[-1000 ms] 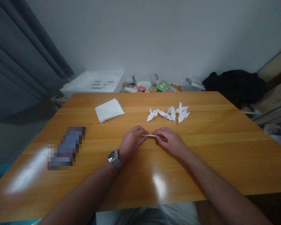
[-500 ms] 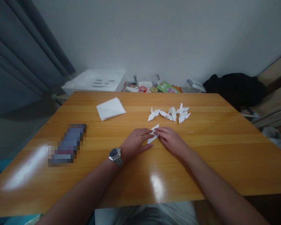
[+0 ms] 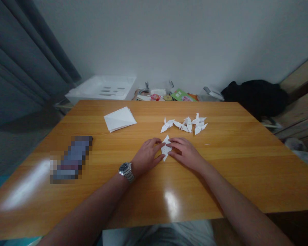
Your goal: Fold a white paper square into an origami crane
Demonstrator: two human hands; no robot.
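Note:
A small white folded paper [image 3: 166, 149], kite-like in outline with points at top and bottom, lies on the wooden table between my hands. My left hand [image 3: 149, 152], with a metal watch [image 3: 125, 169] on its wrist, grips the paper's left side between bent fingers and thumb. From the right, my right hand [image 3: 185, 152] has its fingertips on the opposite edge. Just beyond the hands sits a row of several folded paper cranes [image 3: 187, 124]. Further left rests a stack of white paper sheets [image 3: 120, 119].
A blurred-out dark device, perhaps a phone [image 3: 74, 155], lies on the left of the table [image 3: 105, 212]. Past the far edge are a white plastic tray [image 3: 102, 87], a green booklet [image 3: 182, 95] and a black cloth-like heap [image 3: 256, 97]. A thin white strip [image 3: 207, 144] lies right of my hands.
The folded paper has turned from a slanted position to nearly upright in view. My fingers have shifted their hold along its edges, and more of its surface shows.

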